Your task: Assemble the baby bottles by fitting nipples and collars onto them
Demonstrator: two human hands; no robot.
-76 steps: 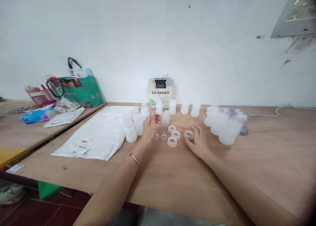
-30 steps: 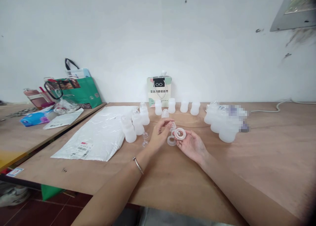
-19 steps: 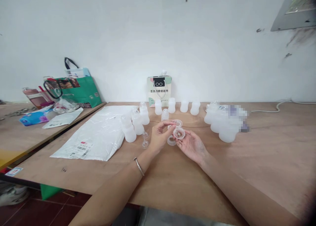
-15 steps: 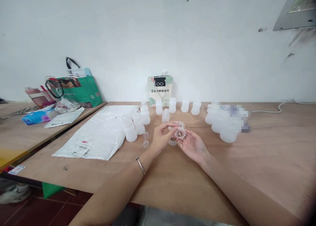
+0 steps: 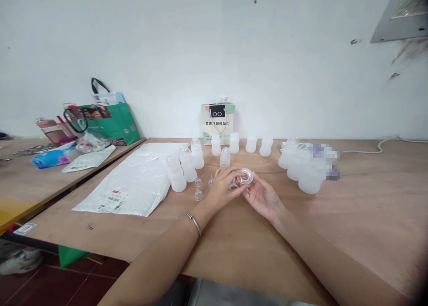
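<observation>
Above the middle of the table, a clear plastic bottle collar ring (image 5: pixel 245 176) is held between both hands. My left hand (image 5: pixel 224 186) pinches its left side with thumb and fingers. From the right, the fingers of my right hand (image 5: pixel 264 200) grip the other edge, palm turned partly up. Whether a second clear piece sits inside the ring I cannot tell. Partly hidden behind my left fingers, another clear ring (image 5: pixel 233 187) lies on the table. Clear bottle nipples (image 5: pixel 199 194) rest left of my left hand. A clear dome-capped piece (image 5: pixel 225 156) stands just beyond my hands.
Capped milky baby bottles (image 5: pixel 176 176) stand at left beside a white mailing bag (image 5: pixel 133 176). Uncapped bottles (image 5: pixel 234 143) line up before a paper bag (image 5: pixel 217 121). More bottles (image 5: pixel 309 181) stand at right. A green bag (image 5: pixel 122 123) sits on the left table.
Two clear round pieces, one behind the other in my hands, now appear as one ring, turned more face-up. My left hand has shifted slightly right, and a nipple beside it has come into view.
</observation>
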